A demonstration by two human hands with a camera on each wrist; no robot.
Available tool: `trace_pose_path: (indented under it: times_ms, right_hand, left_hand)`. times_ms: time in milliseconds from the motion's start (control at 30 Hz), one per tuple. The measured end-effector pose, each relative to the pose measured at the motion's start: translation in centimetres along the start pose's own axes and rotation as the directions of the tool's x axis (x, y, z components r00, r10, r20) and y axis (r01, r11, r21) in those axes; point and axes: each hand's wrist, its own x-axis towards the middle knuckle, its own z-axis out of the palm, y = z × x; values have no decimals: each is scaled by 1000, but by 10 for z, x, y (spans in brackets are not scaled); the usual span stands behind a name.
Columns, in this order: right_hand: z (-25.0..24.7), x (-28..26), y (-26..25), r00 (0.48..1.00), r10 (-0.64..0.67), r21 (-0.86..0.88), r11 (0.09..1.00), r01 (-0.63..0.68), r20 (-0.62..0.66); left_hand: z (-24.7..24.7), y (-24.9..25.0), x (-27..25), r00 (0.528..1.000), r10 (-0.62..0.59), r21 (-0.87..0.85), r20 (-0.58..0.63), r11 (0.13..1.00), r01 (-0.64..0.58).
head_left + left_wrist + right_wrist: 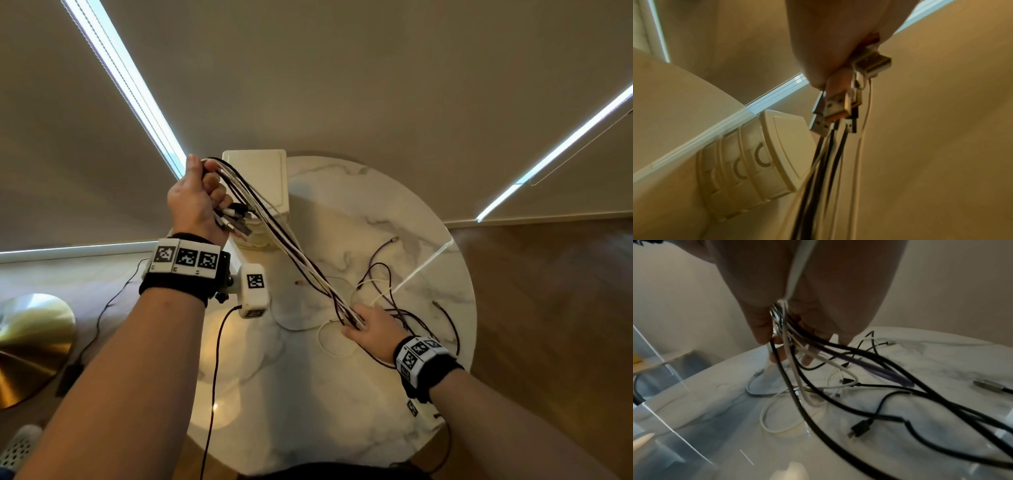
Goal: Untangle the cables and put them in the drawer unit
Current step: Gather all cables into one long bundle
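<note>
Now my left hand (195, 202) clenches the cables (287, 246) high; my right hand (371, 325) grips them low, above the table (342, 411).

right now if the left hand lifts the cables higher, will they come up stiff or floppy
Likely floppy: the cables sag from the left hand to the right hand. Loose ends coiled on the table would probably drag and snag. The plugs dangle, so may swing.

Black, white and purple cables (291, 253) are trailing over the grey-veined white marble table (342, 394); cream plastic drawer unit (260, 178).
</note>
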Motion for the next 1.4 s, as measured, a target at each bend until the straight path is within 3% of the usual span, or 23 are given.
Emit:
trace_pose_path:
  times_ms: [100,200,300,367,433,500,600,667,767,900,967,1067,1133,1200,1267,1333,1400]
  right_hand:
    - [-5,4,-1,998,56,68,996,-54,-17]
    - [-32,12,-15,957,108,127,989,-76,-271]
    - [-75,16,-41,812,211,350,937,-9,-545]
    - [-102,18,-58,676,254,468,871,150,-691]
    - [-119,18,-71,591,238,476,831,287,-771]
    - [-122,21,-71,614,183,455,830,322,-768]
    - [-101,36,-40,848,130,384,919,91,-513]
    - [-81,38,-13,945,149,239,968,-79,-290]
    - [-65,28,-2,966,185,286,950,-129,-180]
    - [-73,23,-33,918,90,342,938,52,-387]
    - [-82,25,-56,923,-35,332,928,172,-383]
    - [-85,31,-95,915,-269,225,912,342,-301]
    - [-86,37,-114,879,-349,191,886,422,-324]
    - [-90,41,-124,851,-335,242,858,452,-404]
    - [-96,44,-125,866,-274,319,849,422,-418]
    - [-101,45,-122,894,-253,351,853,387,-370]
    - [-104,43,-117,905,-288,281,882,378,-312]
  left_hand:
    - [0,1,-3,1000,2,-17,13,1000,-2]
    - [1,1,-4,999,-6,-7,42,1000,7]
    - [2,5,-5,996,7,60,90,998,-13]
    - [4,6,-6,993,2,90,122,996,-13]
    - [7,6,-8,988,-7,105,155,994,-10]
    - [10,4,-11,984,-13,122,179,992,-9]
    - [11,4,-12,981,-26,161,193,987,-5]
    - [10,6,-14,969,-55,240,243,971,-5]
    - [11,6,-23,922,-169,423,349,906,6]
    - [17,-8,-31,874,-327,713,359,700,-32]
    - [19,-18,-35,835,-414,822,363,564,-77]
    - [28,-26,-48,731,-535,888,422,406,-216]
    - [35,-25,-56,666,-583,870,466,441,-223]
    - [38,-18,-56,591,-624,805,511,588,-76]
    - [35,-12,-50,541,-612,691,576,719,77]
    - [28,-10,-43,580,-558,574,593,799,181]
    - [21,-13,-39,668,-491,457,559,855,246]
